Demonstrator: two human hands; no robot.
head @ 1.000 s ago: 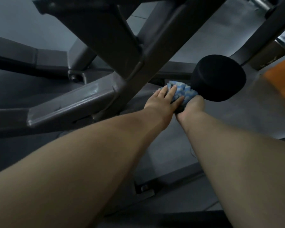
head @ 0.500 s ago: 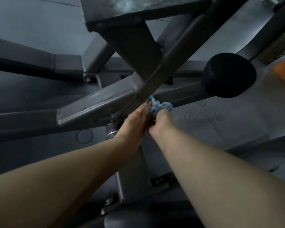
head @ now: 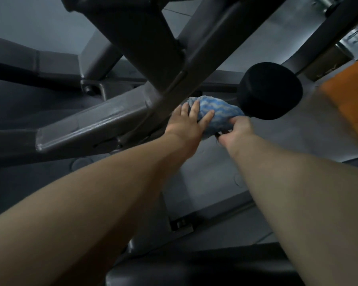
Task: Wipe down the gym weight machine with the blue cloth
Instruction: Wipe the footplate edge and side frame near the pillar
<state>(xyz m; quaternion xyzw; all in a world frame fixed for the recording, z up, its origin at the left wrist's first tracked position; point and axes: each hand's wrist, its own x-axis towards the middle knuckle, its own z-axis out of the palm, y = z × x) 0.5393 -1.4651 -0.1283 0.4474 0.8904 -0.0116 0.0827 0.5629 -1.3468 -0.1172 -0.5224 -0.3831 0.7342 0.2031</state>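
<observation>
With the blue cloth [head: 215,115] wrapped on the machine's bar beside the black roller pad [head: 270,90], the left hand [head: 186,124] presses it with straight, spread fingers and the right hand [head: 237,131] pinches its lower edge, so I think it is best to keep firm pressure and slide along the bar.

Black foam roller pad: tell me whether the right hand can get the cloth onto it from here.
Probably yes. The right hand grips the blue cloth right beside the black foam roller pad, with nothing visible between them. The left hand rests flat on the cloth's other side.

Two hands [head: 187,124] [head: 239,131], one cloth [head: 219,114], one pad [head: 270,90].
</observation>
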